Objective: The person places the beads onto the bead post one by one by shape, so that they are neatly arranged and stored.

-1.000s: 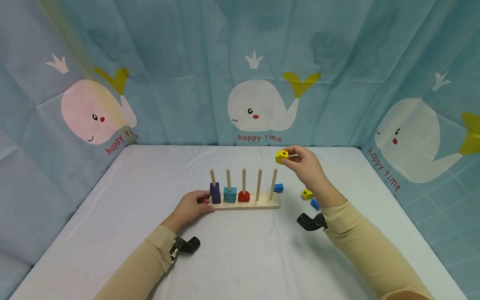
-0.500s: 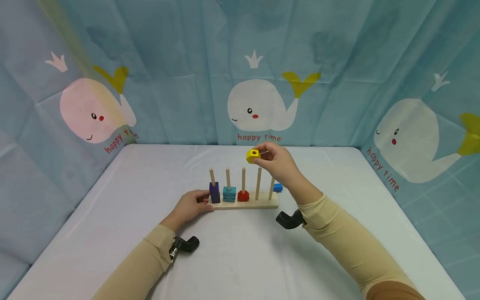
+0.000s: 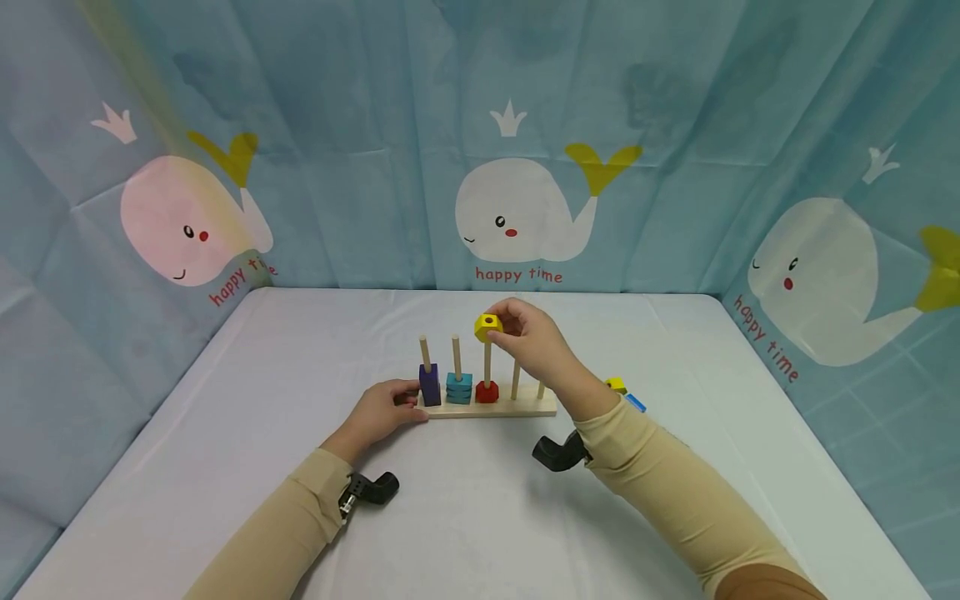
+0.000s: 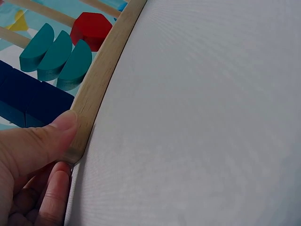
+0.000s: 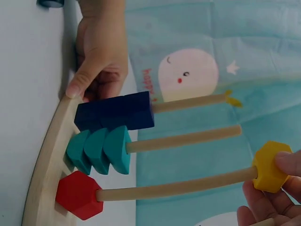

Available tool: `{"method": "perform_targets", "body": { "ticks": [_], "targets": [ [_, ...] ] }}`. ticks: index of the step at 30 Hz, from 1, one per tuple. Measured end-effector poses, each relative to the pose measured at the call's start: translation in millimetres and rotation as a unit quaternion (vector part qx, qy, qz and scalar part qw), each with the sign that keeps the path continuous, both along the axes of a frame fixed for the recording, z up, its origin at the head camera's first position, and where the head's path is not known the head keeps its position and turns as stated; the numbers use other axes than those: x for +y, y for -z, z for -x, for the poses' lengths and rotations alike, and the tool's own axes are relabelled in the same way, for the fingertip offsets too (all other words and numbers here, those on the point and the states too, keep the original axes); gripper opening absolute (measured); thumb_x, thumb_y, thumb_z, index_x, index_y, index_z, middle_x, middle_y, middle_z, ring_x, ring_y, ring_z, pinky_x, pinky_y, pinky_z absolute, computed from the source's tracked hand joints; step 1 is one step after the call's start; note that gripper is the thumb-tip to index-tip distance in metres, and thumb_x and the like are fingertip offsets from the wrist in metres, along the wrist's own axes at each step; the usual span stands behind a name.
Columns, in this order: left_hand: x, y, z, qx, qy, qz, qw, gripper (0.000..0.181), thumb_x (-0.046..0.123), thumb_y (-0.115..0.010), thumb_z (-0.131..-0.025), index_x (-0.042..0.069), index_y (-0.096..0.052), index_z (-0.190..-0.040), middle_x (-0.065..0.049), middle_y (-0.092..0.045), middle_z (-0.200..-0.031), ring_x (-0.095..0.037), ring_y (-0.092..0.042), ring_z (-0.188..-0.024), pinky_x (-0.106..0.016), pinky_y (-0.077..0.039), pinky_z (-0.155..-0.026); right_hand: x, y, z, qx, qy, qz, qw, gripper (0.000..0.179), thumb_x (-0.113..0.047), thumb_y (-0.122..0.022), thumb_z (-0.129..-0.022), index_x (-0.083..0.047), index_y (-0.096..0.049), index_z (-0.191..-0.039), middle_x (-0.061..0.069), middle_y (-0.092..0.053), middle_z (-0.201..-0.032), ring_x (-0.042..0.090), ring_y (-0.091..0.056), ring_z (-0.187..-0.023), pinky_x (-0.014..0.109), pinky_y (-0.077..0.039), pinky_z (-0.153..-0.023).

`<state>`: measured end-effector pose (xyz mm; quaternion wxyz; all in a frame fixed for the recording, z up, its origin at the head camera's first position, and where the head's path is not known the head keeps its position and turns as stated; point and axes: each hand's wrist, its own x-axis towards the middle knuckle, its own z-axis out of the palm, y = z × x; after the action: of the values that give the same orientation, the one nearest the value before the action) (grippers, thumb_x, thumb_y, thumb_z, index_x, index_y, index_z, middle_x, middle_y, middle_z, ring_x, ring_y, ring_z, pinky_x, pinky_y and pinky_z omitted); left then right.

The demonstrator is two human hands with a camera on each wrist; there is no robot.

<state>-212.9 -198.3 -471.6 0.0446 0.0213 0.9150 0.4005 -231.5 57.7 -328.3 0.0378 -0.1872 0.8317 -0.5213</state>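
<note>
My left hand (image 3: 377,414) grips the left end of a wooden peg stand (image 3: 491,411), thumb on its front edge in the left wrist view. My right hand (image 3: 531,340) pinches a yellow hexagonal block (image 5: 268,165) at the top of the third peg (image 5: 178,187). The peg's tip meets the block's underside; how far it is inside cannot be seen. A red block (image 3: 487,392) sits at that peg's foot. Teal half-round blocks (image 5: 97,150) are on the second peg, and dark blue blocks (image 5: 115,112) on the first. The two right-hand pegs show no blocks.
A loose yellow block (image 3: 616,385) and a blue block (image 3: 635,403) lie right of the stand, partly behind my right forearm. The table has a white cloth (image 3: 465,517). A whale-print curtain (image 3: 337,208) rises behind it.
My right hand has carried the yellow block leftward from beyond the stand's right end, then lowered it onto the third peg's top. My left hand has stayed on the stand.
</note>
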Motion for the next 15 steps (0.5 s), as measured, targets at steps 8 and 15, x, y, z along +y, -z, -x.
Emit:
{"method": "perform_targets", "body": {
  "ticks": [8, 15],
  "targets": [
    [-1.5, 0.1, -0.3, 0.008, 0.003, -0.001, 1.0000, 0.059, 0.027, -0.078, -0.072, 0.007, -0.058, -0.123, -0.004, -0.063, -0.100, -0.017, -0.055, -0.089, -0.037, -0.045, -0.079, -1.7, 7.8, -0.6, -0.014, 0.012, -0.015, 0.9997, 0.020, -0.011, -0.062, -0.087, -0.011, -0.060, -0.107, 0.004, -0.059, -0.102, 0.020, -0.056, -0.090, 0.030, -0.049, -0.082],
    [-0.7, -1.4, 0.6, -0.003, -0.001, -0.008, 1.0000, 0.059, 0.027, -0.078, -0.071, 0.009, -0.058, -0.124, -0.003, -0.063, -0.101, -0.017, -0.055, -0.091, -0.037, -0.045, -0.082, -2.9, 19.3, -1.3, -0.027, 0.042, 0.013, 0.9987, 0.033, -0.010, -0.064, -0.085, -0.013, -0.054, -0.116, 0.005, -0.056, -0.104, 0.020, -0.055, -0.091, 0.028, -0.049, -0.081]
  ]
}}
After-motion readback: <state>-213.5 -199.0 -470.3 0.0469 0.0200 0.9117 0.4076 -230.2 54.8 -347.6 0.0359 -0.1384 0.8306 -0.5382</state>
